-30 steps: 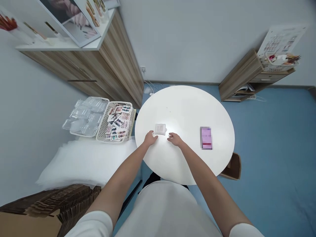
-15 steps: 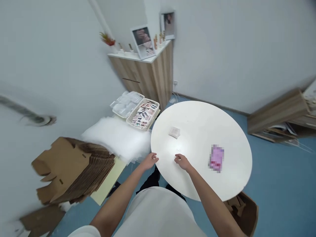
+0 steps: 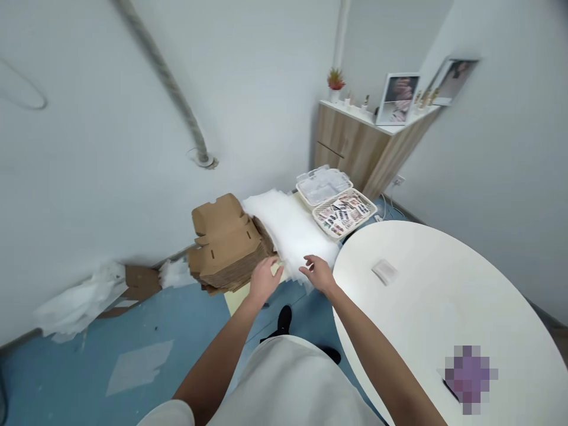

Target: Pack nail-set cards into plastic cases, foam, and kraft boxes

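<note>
Single head-worn camera, set above the wearer's shirt front [image 3: 288, 384], which fills bottom centre nearest the lens; axis runs forward and steeply down along both forearms, placing left hand [image 3: 265, 278] and right hand [image 3: 320, 274] just below mid-frame. View faces the pale wall [image 3: 257, 106], with cardboard stack [image 3: 228, 242] and white sheets [image 3: 297, 228] just beyond the hands and cabinet [image 3: 355, 139] farther off at upper right. Field is wide: blue floor [image 3: 190, 331] enters at lower left, while white table [image 3: 444, 296] is cropped by right and bottom edges.
</note>
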A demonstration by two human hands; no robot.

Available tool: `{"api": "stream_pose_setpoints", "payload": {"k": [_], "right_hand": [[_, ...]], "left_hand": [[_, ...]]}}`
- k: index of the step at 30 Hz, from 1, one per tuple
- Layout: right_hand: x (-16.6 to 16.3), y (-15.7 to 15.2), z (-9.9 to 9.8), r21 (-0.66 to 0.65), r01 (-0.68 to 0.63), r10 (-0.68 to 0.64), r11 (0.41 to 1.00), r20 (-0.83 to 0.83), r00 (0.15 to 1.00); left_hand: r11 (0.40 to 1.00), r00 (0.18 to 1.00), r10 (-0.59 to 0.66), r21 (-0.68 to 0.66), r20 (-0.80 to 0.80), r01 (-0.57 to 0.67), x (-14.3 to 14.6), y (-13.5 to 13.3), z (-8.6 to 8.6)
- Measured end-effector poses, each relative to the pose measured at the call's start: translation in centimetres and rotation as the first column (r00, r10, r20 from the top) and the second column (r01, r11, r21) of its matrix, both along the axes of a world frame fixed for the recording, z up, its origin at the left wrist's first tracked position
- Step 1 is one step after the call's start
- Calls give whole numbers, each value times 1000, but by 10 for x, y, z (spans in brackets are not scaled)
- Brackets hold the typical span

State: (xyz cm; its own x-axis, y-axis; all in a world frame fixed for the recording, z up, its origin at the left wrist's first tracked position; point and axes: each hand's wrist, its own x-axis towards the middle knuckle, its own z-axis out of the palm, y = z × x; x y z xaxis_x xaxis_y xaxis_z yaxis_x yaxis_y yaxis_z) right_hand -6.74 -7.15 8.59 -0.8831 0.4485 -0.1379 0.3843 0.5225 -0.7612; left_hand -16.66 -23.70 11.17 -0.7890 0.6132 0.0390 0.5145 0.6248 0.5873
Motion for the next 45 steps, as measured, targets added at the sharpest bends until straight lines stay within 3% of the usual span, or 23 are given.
{"api": "stream_pose_setpoints", "payload": {"k": [3, 6, 9, 12, 15, 21, 27, 30, 40, 45], "right_hand": [[-62, -30, 21, 165, -49, 51, 985, -6, 999], [-116, -56, 38, 339, -125, 129, 933, 11, 992], [-155, -70, 47, 498, -197, 179, 844, 85, 980], [-179, -75, 49, 562, -251, 168, 788, 196, 966], [-190, -77, 45, 569, -294, 169, 768, 262, 950], [-197, -90, 39, 624, -324, 206, 711, 256, 945], [-203, -93, 45, 510, -251, 120, 822, 277, 953], [-200, -88, 49, 438, -232, 141, 868, 231, 963], [-185, -95, 45, 487, -224, 217, 844, 72, 974], [-180, -105, 61, 434, -173, 209, 884, -37, 977]], "left_hand": [[975, 959, 174, -97, -222, -200, -45, -47, 22], [885, 868, 361, -166, -342, -434, -87, -96, 32], [808, 808, 482, -185, -338, -560, -119, -136, 27], [815, 837, 501, -206, -221, -542, -139, -158, 15], [834, 864, 495, -231, -90, -502, -147, -164, 4], [813, 829, 559, -199, 4, -547, -151, -165, -1], [830, 851, 525, -217, -2, -513, -156, -171, -3], [838, 859, 512, -213, -16, -503, -157, -171, -3], [845, 870, 493, -221, -30, -486, -158, -175, -8], [843, 866, 499, -221, -23, -491, -159, -178, -10]]}}
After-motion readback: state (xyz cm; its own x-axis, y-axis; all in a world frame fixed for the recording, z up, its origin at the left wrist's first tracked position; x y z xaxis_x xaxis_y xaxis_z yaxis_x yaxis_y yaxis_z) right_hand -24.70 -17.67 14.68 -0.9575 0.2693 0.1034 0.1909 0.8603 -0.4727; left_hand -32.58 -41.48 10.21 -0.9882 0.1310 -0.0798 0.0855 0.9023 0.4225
